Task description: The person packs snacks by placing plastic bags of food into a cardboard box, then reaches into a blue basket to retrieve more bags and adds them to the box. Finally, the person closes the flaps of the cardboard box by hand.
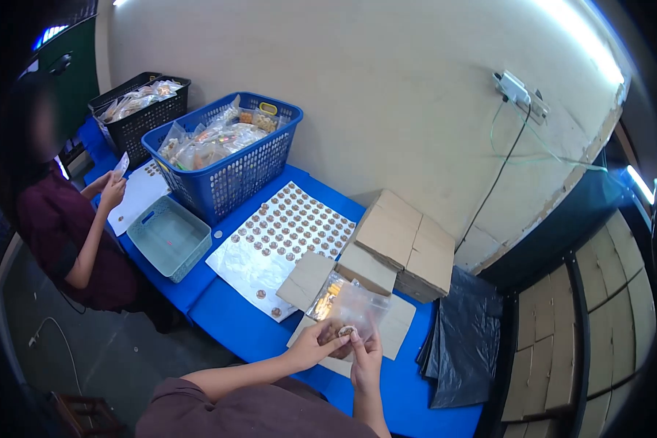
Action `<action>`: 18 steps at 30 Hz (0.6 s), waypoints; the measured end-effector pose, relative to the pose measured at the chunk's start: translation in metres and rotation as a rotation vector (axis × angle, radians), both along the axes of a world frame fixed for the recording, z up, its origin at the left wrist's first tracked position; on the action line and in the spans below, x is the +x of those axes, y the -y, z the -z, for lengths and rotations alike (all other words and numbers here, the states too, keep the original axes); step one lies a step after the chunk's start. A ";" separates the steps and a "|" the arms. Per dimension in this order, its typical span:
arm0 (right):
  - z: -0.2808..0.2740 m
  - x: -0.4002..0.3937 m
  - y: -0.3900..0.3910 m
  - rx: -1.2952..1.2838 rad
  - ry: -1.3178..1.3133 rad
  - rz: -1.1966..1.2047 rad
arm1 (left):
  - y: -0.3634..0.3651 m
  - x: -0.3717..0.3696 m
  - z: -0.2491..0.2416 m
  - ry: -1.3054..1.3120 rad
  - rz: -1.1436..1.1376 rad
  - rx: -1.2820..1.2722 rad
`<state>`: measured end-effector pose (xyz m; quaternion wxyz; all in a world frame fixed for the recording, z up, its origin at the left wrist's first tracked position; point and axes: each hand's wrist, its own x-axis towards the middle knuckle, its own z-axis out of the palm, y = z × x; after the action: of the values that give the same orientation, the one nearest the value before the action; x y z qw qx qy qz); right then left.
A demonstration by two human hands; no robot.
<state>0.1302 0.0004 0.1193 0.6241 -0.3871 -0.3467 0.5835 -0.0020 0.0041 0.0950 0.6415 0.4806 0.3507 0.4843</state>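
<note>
A clear plastic pouch [363, 301] with brownish contents at its bottom is between my hands, above an open cardboard box [396, 332]. My left hand [312, 349] pinches its lower left side, fingers closed. On the right, my right hand [367, 359] grips the same pouch, its thumb at a small round sticker [347, 331] on the front. Behind the pouch, another packet [328, 296] with yellow pieces shows in the box. A white sheet of round stickers [244, 266] lies just beyond, its near part mostly bare.
A blue basket [230, 182] full of packets stands by the wall, with a black basket [142, 117] behind it. A grey-green tray [169, 241] sits near a co-worker [73, 233] holding a packet. Closed cartons [405, 237] and black plastic bags [463, 339] are at right.
</note>
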 end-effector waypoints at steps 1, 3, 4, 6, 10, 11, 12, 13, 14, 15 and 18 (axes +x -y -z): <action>0.014 0.005 0.001 -0.017 0.044 -0.030 | 0.001 0.000 -0.018 0.017 -0.049 0.011; 0.019 0.005 0.006 -0.010 0.140 -0.047 | 0.004 -0.006 -0.020 -0.131 -0.078 0.051; 0.021 0.005 0.007 -0.030 0.138 -0.049 | 0.008 -0.002 -0.015 -0.133 -0.077 0.031; 0.029 0.007 0.004 -0.050 0.072 -0.092 | 0.009 0.006 -0.011 0.085 -0.226 -0.017; 0.033 0.015 -0.001 -0.140 0.095 -0.038 | -0.001 -0.001 0.010 0.047 -0.069 -0.132; 0.046 0.024 -0.009 -0.152 0.067 -0.041 | 0.000 -0.004 0.002 -0.146 -0.130 -0.059; 0.058 0.034 -0.020 -0.161 0.064 -0.036 | -0.005 -0.008 0.006 -0.149 -0.124 -0.068; 0.069 0.045 -0.033 -0.145 0.180 0.046 | -0.013 -0.016 0.018 -0.166 -0.214 -0.017; 0.082 0.050 -0.044 -0.128 0.295 0.130 | -0.020 -0.025 0.031 -0.183 -0.301 0.036; 0.102 0.051 -0.054 -0.133 0.291 0.140 | -0.029 -0.036 0.041 -0.155 -0.367 -0.064; 0.128 0.051 -0.061 -0.115 0.900 0.524 | -0.044 -0.066 0.107 -0.131 -0.696 -0.192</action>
<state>0.1810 0.0618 -0.0090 0.5162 -0.7069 -0.4395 0.2016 -0.0680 0.0477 -0.0117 0.4566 0.3000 0.5773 0.6069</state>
